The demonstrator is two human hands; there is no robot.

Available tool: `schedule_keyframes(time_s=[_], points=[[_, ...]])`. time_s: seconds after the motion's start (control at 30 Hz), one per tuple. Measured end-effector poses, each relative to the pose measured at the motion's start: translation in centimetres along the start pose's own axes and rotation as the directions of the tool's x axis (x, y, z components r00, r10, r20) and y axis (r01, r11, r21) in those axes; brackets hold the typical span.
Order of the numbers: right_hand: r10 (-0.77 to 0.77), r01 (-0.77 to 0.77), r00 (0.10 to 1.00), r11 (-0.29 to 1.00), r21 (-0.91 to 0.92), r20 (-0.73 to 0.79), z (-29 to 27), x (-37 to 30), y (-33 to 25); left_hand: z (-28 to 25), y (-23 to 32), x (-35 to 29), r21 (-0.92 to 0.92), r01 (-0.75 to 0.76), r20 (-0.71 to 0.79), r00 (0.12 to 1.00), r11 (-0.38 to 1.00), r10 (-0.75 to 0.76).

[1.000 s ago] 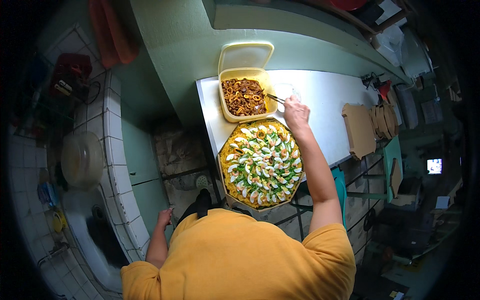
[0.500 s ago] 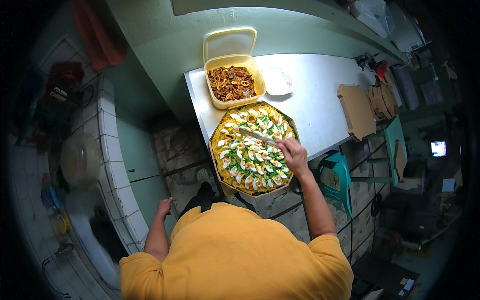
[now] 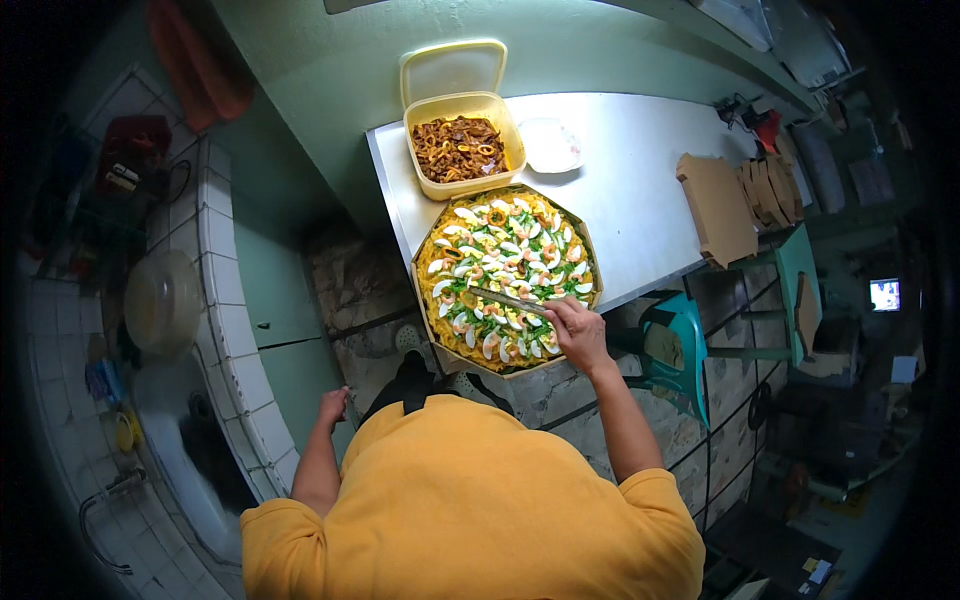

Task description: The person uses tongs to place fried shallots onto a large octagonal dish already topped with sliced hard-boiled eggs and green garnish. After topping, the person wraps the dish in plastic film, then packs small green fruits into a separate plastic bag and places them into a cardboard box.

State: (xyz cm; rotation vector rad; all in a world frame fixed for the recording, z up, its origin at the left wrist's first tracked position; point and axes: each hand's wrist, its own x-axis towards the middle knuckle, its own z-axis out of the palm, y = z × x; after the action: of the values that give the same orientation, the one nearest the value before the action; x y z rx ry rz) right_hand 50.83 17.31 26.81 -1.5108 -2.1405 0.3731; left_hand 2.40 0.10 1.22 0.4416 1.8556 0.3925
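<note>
My right hand (image 3: 580, 335) is closed around the end of slim metal tongs (image 3: 512, 300). The tongs reach left over a large dish of yellow noodles (image 3: 435, 308), their tip low among the toppings; whether they grip a piece is too small to tell. Egg wedges, shrimp, chopped greens and a few squid rings cover the noodles, which fill an octagonal cardboard box (image 3: 594, 262) at the table's near edge. Behind it, a yellow plastic tub (image 3: 464, 187) holds squid rings in dark brown sauce (image 3: 455, 148). My left hand (image 3: 334, 405) hangs away from the food, fingers curled, with nothing visible in it.
A small white dish (image 3: 552, 146) stands right of the tub on the white table (image 3: 640, 190). Flattened cardboard boxes (image 3: 715, 210) lean at the table's right end. A teal plastic chair (image 3: 680, 345) is beside my right arm. To my left runs a tiled counter (image 3: 232, 325) with a sink (image 3: 185, 440).
My right hand and the tongs have shifted nearer to me over the noodles, from the upper middle to the centre. The view has tilted slightly. My left hand stays by my side.
</note>
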Motion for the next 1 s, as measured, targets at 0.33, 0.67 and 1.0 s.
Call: schedule_keyframes(time_s=[0.33, 0.67, 1.0], points=[[-0.134, 0.141, 0.989, 0.984, -0.107, 0.069, 2.3, 0.3, -0.7, 0.0, -0.4, -0.1, 0.007, 0.043, -0.001, 0.999, 0.999, -0.043], [0.123, -0.100, 0.972, 0.987, 0.122, -0.199, 1.6, 12.6, 3.0, -0.9, 0.8, 1.0, -0.004, 0.018, 0.021, 1.000, 1.000, -0.018], [0.185, -0.173, 0.983, 0.944, -0.281, 0.017, 7.6, 26.6, -0.6, -2.8, 0.8, 1.1, -0.020, 0.066, 0.012, 0.998, 0.998, -0.066]])
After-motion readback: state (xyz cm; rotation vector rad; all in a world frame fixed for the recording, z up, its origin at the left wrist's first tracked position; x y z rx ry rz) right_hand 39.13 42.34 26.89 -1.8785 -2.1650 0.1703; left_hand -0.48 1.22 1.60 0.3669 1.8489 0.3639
